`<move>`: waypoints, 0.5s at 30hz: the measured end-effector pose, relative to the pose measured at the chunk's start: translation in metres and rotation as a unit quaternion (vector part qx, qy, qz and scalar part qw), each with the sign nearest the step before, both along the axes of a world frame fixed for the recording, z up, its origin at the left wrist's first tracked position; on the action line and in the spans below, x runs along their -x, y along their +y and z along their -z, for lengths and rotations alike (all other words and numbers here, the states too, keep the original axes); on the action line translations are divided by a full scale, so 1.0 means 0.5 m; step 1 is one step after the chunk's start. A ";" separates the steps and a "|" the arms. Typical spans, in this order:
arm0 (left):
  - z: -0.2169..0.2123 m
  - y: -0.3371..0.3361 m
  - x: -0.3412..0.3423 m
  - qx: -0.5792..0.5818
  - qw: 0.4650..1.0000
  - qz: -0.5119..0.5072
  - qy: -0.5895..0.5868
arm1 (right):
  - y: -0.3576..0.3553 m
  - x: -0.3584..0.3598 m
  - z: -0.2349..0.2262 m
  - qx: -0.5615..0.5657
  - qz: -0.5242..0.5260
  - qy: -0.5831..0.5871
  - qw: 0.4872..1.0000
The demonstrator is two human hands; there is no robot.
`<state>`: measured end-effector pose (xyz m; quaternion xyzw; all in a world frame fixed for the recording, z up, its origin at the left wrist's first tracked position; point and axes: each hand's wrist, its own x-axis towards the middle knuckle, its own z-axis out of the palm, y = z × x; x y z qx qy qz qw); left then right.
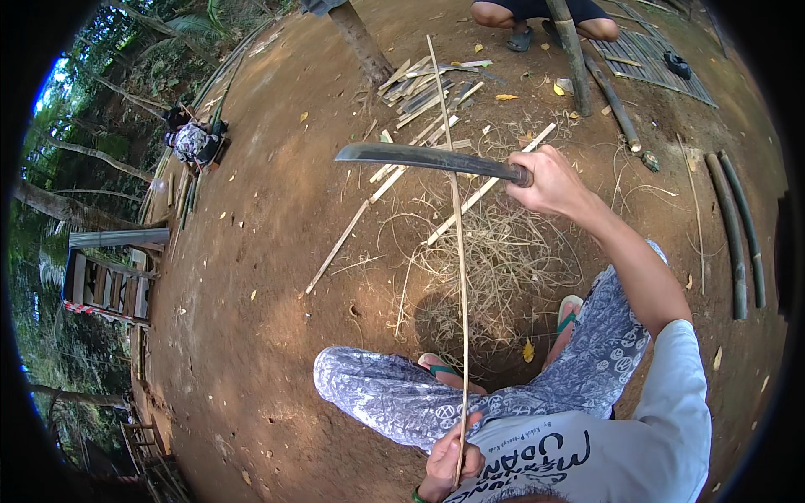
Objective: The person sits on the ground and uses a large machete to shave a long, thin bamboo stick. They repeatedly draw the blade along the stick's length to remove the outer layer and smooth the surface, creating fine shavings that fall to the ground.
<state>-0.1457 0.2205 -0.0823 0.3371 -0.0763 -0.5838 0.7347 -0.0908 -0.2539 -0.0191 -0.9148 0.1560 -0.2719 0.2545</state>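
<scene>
My right hand (549,180) is wrapped round the dark handle of a machete (411,156), whose long curved blade points left. The blade lies across the upper part of a long, thin bamboo strip (460,285); whether the two touch I cannot tell. Low in the picture, close to my shirt, my left hand (454,463) closes round the near end of that strip. From there the strip runs away from me over my bent leg and a heap of pale shavings (503,268). A wider split bamboo piece (490,184) lies on the ground below the machete.
Split bamboo slats (432,88) lie piled by a post (360,42). Another person squats at the far edge, their sandal (520,39) showing. Poles (729,235) rest on the dirt at right, near a slatted bamboo mat (654,63). Someone (196,141) sits far left, beyond a small wooden structure (109,281).
</scene>
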 end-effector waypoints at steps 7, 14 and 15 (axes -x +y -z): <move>0.008 0.020 -0.013 -0.025 0.999 -0.010 -0.019 | -0.009 0.000 -0.003 -0.018 0.025 0.024 0.999; -0.021 -0.042 -0.049 -0.021 0.983 -0.010 -0.184 | 0.004 0.025 -0.007 0.026 0.062 -0.027 0.997; -0.030 -0.058 -0.057 -0.035 0.980 -0.016 -0.197 | 0.028 0.027 -0.004 0.023 0.030 -0.024 0.999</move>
